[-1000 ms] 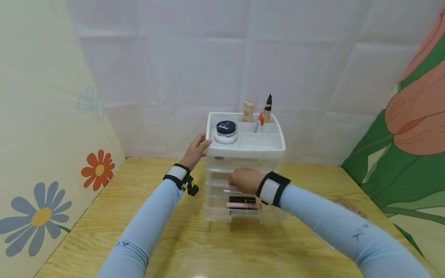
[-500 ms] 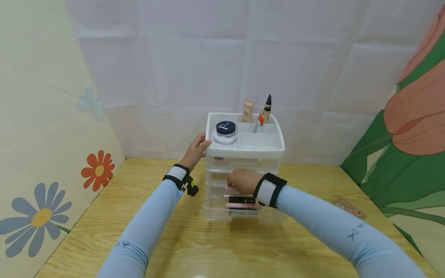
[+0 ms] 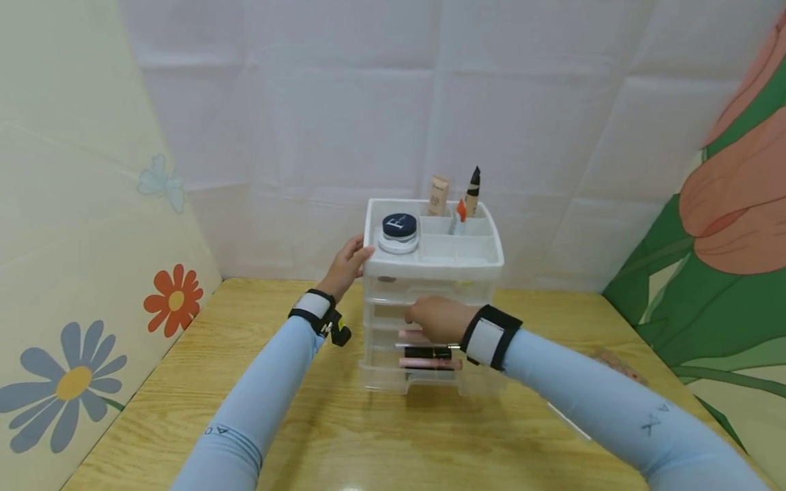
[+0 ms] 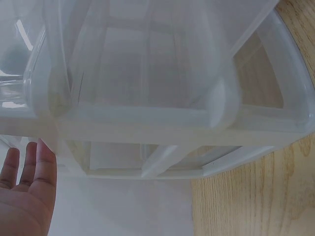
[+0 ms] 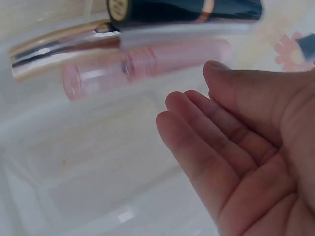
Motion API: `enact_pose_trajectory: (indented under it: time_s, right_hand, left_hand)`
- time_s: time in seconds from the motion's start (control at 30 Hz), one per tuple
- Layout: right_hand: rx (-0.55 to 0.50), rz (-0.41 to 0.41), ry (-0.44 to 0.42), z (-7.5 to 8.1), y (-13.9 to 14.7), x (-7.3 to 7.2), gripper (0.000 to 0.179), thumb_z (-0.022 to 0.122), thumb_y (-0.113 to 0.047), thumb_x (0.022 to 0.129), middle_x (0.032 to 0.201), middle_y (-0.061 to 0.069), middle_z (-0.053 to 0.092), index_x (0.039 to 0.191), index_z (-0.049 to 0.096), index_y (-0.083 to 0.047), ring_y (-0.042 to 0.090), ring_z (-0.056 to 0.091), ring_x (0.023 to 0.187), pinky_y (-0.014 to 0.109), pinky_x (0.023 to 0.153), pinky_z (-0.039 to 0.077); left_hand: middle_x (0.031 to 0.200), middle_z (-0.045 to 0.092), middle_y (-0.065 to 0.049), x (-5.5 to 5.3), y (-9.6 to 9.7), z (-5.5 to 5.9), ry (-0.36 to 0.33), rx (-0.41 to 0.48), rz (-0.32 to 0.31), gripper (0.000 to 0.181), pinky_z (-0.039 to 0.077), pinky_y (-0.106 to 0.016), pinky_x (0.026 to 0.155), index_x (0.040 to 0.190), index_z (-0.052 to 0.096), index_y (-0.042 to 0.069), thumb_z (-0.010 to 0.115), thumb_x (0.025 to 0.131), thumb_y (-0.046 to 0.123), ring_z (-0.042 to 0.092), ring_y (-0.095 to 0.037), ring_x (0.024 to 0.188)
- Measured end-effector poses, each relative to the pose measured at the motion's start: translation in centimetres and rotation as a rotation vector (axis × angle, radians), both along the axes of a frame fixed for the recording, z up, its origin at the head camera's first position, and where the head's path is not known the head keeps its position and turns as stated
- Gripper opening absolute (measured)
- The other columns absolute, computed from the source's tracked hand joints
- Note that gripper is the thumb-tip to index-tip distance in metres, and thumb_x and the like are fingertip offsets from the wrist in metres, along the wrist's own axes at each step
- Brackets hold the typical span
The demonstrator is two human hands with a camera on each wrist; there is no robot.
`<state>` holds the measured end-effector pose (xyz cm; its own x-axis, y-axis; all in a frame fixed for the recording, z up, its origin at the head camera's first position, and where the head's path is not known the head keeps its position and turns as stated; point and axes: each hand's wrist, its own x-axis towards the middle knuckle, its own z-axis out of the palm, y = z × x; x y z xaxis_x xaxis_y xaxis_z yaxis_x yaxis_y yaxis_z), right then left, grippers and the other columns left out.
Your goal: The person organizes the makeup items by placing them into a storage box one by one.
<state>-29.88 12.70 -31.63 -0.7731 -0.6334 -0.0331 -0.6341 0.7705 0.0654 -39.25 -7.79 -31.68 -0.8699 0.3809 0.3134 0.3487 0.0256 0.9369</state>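
A white drawer organizer (image 3: 432,262) with clear drawers stands on the table. My left hand (image 3: 345,269) steadies its left side, and in the left wrist view its straight fingers (image 4: 43,169) lie by the frame. Over a pulled-out lower drawer hovers my right hand (image 3: 439,318). The right wrist view shows this hand (image 5: 246,152) with thumb and fingers apart and nothing between them. Just beyond its fingertips lies a pink lip gloss tube (image 5: 103,76), beside a shiny gold-and-silver tube (image 5: 64,51) and a black tube (image 5: 182,10).
On the organizer's top are a dark-lidded round jar (image 3: 399,225), a beige squeeze tube (image 3: 439,196), a black-tipped bottle (image 3: 473,191) and an orange-topped item (image 3: 460,211). A small flat item (image 3: 620,365) lies on the table (image 3: 307,436), partly behind my right arm.
My right fingers have come away from the pink tube, which now shows below the hand. The right wrist has shifted slightly to the right. My left hand stays in place.
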Motion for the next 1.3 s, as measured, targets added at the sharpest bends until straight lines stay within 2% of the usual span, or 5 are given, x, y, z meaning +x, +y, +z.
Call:
enact_pose_trajectory:
  time_s: [0.1, 0.2, 0.67, 0.97, 1.3]
  right_hand:
    - [0.006, -0.003, 0.004, 1.1, 0.2, 1.0, 0.014, 0.072, -0.013, 0.093, 0.095, 0.012, 0.074, 0.104, 0.074, -0.004, 0.024, 0.07, 0.084, 0.039, 0.08, 0.059]
    - [0.016, -0.005, 0.027, 2.3, 0.6, 2.1, 0.029, 0.077, 0.0, 0.084, 0.105, 0.011, 0.074, 0.112, 0.073, -0.006, 0.025, 0.07, 0.094, 0.04, 0.087, 0.058]
    - [-0.129, 0.046, 0.173, 5.4, 2.6, 7.4, 0.033, 0.08, 0.001, 0.081, 0.102, 0.01, 0.074, 0.113, 0.072, -0.004, 0.024, 0.07, 0.092, 0.039, 0.081, 0.06]
    - [-0.163, 0.045, 0.389, 2.6, 3.5, 10.2, 0.033, 0.083, -0.009, 0.081, 0.094, 0.006, 0.07, 0.111, 0.069, -0.004, 0.019, 0.067, 0.079, 0.033, 0.066, 0.058]
    - [-0.295, 0.128, 0.585, -2.2, 3.6, 11.3, 0.044, 0.092, -0.009, 0.069, 0.1, 0.006, 0.07, 0.107, 0.07, -0.006, 0.021, 0.068, 0.088, 0.037, 0.076, 0.06]
  left_hand:
    - [0.155, 0.038, -0.022, 0.0, 0.0, 0.1, 0.001, -0.006, 0.0, 0.057, 0.043, -0.054, 0.11, 0.158, 0.028, 0.005, 0.042, 0.107, 0.026, 0.046, -0.039, 0.136]
    - [0.155, 0.038, -0.021, 0.0, -0.1, 0.2, 0.004, -0.007, -0.001, 0.058, 0.043, -0.054, 0.111, 0.158, 0.028, 0.006, 0.042, 0.106, 0.027, 0.046, -0.039, 0.136]
    - [0.156, 0.039, -0.02, -0.3, -0.5, 0.1, -0.002, 0.006, 0.014, 0.059, 0.044, -0.054, 0.109, 0.158, 0.029, 0.006, 0.043, 0.105, 0.027, 0.048, -0.037, 0.133]
    - [0.154, 0.039, -0.021, -0.2, -0.3, -0.1, -0.002, 0.002, 0.019, 0.058, 0.044, -0.054, 0.11, 0.158, 0.029, 0.005, 0.042, 0.105, 0.027, 0.048, -0.037, 0.133]
    - [0.154, 0.038, -0.022, -0.1, 0.0, -0.1, 0.007, 0.003, 0.002, 0.06, 0.043, -0.055, 0.11, 0.158, 0.027, 0.003, 0.042, 0.105, 0.027, 0.047, -0.039, 0.134]
